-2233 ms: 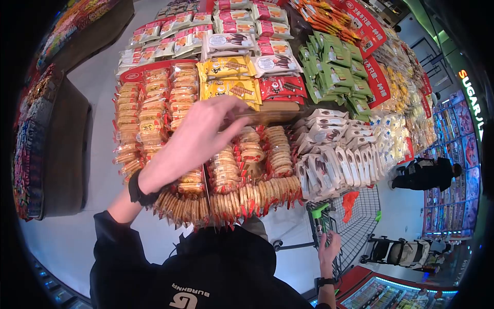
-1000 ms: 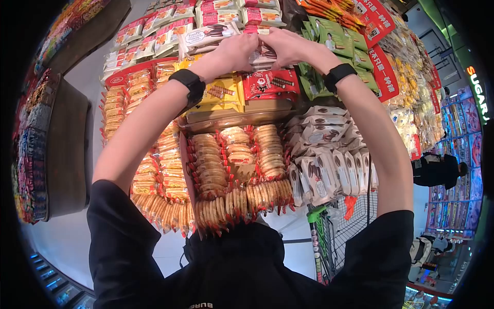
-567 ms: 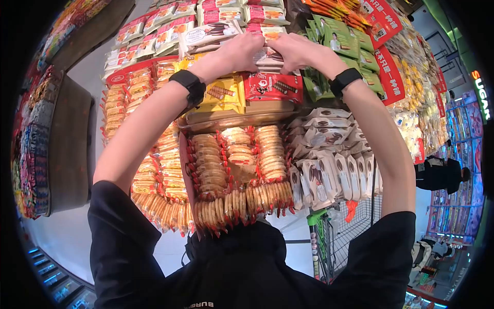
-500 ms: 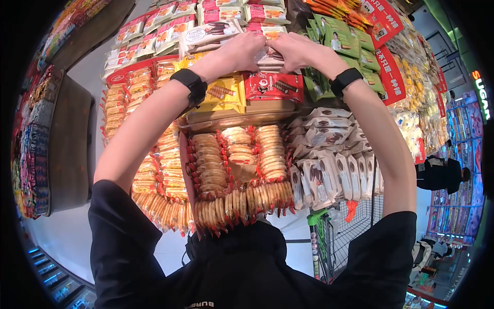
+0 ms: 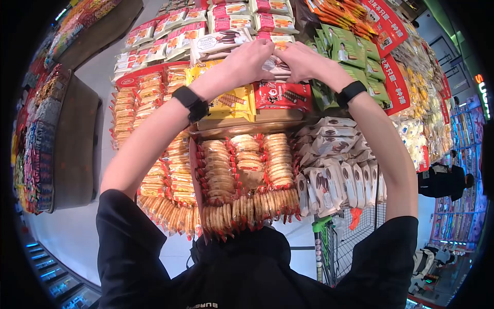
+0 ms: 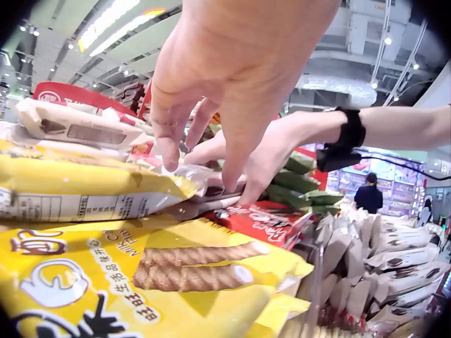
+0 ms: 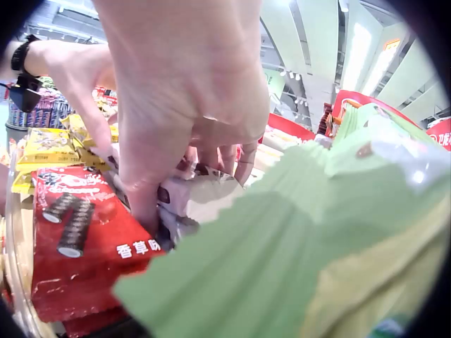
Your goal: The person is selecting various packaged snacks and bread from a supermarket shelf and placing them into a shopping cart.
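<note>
Both hands are at a white snack packet with dark print, behind the red wafer-roll packet. My left hand grips its left end from above, thumb on the near side. My right hand grips the right end, with its thumb on the near side and the other fingers over the far side. Most of the packet is hidden under the hands. Yellow wafer-roll packets lie below the left wrist. A green packet stands close beside the right hand.
Wrapped round cookies fill trays at the near edge. White packets stand to their right, above a shopping cart. Pink-and-white packets lie behind. Red sign boards line the right side. A person in dark clothes is farther right.
My left hand has come away from above the cookies and my right hand from the cart handle; both have reached the white packet. Lately only the head view has shifted slightly.
</note>
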The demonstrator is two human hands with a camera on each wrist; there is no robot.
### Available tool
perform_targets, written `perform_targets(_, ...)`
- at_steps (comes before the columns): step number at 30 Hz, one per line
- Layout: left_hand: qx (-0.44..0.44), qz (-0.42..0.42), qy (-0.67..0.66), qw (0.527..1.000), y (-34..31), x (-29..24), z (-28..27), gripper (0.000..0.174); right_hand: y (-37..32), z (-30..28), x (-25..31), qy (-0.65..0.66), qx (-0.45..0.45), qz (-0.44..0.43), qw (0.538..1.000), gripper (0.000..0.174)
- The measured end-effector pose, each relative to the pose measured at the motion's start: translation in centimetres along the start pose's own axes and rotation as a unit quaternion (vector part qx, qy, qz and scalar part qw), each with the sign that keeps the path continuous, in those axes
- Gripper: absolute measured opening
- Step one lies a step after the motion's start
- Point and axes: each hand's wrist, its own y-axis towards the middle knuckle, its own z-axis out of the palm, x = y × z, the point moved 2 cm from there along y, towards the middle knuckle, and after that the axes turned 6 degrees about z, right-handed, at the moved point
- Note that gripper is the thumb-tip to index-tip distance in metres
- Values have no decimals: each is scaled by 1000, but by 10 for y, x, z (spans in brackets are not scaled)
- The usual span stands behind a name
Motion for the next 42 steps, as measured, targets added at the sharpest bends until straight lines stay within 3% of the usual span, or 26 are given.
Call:
perform_targets(3,-32,-98,-6,995,-11,-19,-47,47,-4,-22,-2,61,27,-1,998,76)
perform_targets(5,-120,-92,44,987,-35,-8,-74,44,-7,-38,-8,99,18,-28,995,81)
perform_targets(7,-150,-145,48,977,-61,16,-92,45,-5,-58,-5,112,8,-20,993,69)
perform_targets(9,-124,-237,31,963,-83,45,-97,50,8,-75,5,100,-5,-1,995,61)
perform_targets(10,-113,-283,10,952,-89,59,-95,63,22,-72,6,114,-43,-14,992,57)
perform_targets(13,-108,-344,-45,932,-98,76,-83,78,67,-61,21,124,-117,-82,982,62)
perform_targets(14,-103,-360,-72,924,-99,76,-78,87,79,-57,26,108,-87,-69,988,63)
perform_targets(16,-80,-362,-102,923,-95,71,-73,85,96,-51,34,76,-26,-43,996,66)
perform_targets(19,-39,-363,-167,916,-92,67,-69,74,104,-49,44,85,-8,-40,996,69)
perform_targets(26,-60,-374,-189,906,-90,70,-67,67,110,-36,43,99,-50,-35,993,68)
perform_targets(29,-189,-303,-220,908,-100,82,-44,46,117,-33,43,158,-14,-41,986,70)
perform_targets(32,-172,-380,-154,896,-103,85,-43,56,128,-31,49,170,-5,-64,983,72)
perform_targets(35,-99,-422,-244,868,-96,86,-53,61,138,-26,55,140,-15,-79,987,71)
perform_targets(38,-76,-392,-267,877,-94,84,-55,58,147,-19,57,116,0,-76,990,72)
perform_targets(42,-124,-394,-240,879,-97,96,-54,55,141,-24,65,126,19,-54,990,72)
